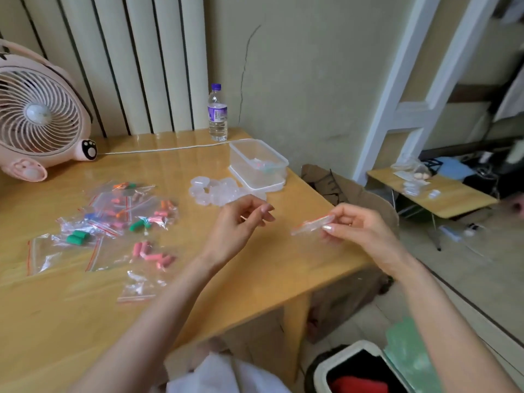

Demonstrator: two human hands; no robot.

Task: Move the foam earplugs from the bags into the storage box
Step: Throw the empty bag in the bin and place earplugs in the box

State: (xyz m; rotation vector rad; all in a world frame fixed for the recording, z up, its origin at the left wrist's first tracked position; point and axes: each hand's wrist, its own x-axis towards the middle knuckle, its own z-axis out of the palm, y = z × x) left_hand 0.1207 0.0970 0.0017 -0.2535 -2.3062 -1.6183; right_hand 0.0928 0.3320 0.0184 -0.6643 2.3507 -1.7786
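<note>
Several small zip bags (124,214) with pink, orange, green and blue foam earplugs lie on the left of the wooden table (278,279). A clear storage box (256,163) stands open on its lid near the table's far right corner, with a few earplugs inside. My right hand (360,225) pinches a small clear zip bag (312,224) with a red seal strip above the table's right edge; the bag looks empty. My left hand (241,225) hovers beside it with fingers loosely curled, holding nothing.
A cluster of small clear round cases (218,191) lies beside the box. A pink fan (39,114) stands at the back left, its white cable crossing the table. A water bottle (217,113) stands at the back. A waste bin (360,370) sits on the floor below right.
</note>
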